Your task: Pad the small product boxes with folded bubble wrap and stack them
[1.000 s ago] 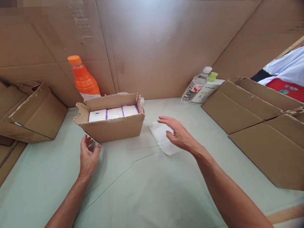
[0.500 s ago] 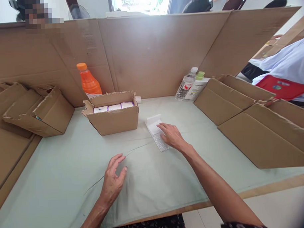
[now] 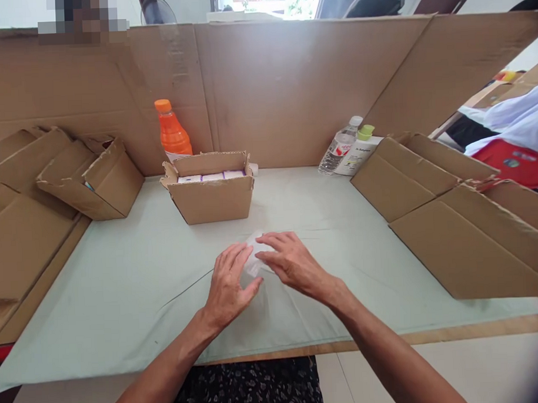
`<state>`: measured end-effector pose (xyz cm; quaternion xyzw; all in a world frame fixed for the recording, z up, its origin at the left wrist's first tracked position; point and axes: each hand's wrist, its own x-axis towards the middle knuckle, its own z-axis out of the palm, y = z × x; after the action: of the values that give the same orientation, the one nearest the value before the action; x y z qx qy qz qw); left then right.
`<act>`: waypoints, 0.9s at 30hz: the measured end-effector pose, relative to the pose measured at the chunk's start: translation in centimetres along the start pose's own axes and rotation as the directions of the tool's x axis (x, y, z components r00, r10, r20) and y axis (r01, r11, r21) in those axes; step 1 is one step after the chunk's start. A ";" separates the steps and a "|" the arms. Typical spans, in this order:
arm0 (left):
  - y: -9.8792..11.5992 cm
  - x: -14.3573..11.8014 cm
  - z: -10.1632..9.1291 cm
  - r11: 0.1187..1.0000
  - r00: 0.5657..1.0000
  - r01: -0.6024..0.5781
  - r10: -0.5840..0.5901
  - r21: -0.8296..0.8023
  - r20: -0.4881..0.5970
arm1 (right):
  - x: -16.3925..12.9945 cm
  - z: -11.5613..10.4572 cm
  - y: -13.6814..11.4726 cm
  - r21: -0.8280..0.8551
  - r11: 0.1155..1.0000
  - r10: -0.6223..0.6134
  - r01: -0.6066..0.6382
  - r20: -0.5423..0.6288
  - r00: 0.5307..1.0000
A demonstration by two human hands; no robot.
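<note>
A small white bubble-wrap sheet [image 3: 254, 262] lies on the pale green table cover [image 3: 134, 277], mostly hidden under my hands. My right hand [image 3: 289, 262] rests on its far edge with fingers pressed on it. My left hand [image 3: 230, 285] touches its near left side, fingers spread flat. Behind them stands a small open cardboard box [image 3: 212, 194] holding white packets with purple edges [image 3: 209, 176].
An orange drink bottle [image 3: 172, 131] stands behind the box. A clear water bottle [image 3: 340, 146] and a white bottle with green cap [image 3: 359, 148] stand at the back right. Folded cardboard boxes lie at left [image 3: 92, 181] and right [image 3: 450, 207]. Another person's sleeve [image 3: 514, 134] shows far right.
My right hand dragged the white sheet toward me, from beside the box to the table's middle. My left hand moved right and came onto the sheet. The camera tilted back.
</note>
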<state>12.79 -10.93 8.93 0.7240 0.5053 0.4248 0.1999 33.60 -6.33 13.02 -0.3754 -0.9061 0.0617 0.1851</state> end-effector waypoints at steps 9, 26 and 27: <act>-8.4 -2.7 -7.4 0.771 0.745 0.572 -0.631 -0.278 -0.217 | -6.2 6.1 2.0 -0.058 0.939 0.342 -0.338 0.081 0.936; -11.7 11.8 -7.5 0.837 0.835 0.399 -0.501 -0.375 -0.229 | 12.1 6.7 6.7 0.528 0.728 0.557 -0.438 -0.084 0.826; -11.7 11.5 -7.1 0.832 0.838 0.403 -0.503 -0.382 -0.212 | 11.6 7.0 6.4 0.527 0.720 0.575 -0.451 -0.090 0.813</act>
<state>1.85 3.23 9.25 0.4649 0.6123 0.5471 0.3311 27.61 6.59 8.28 -0.5595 -0.6896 0.2870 0.3593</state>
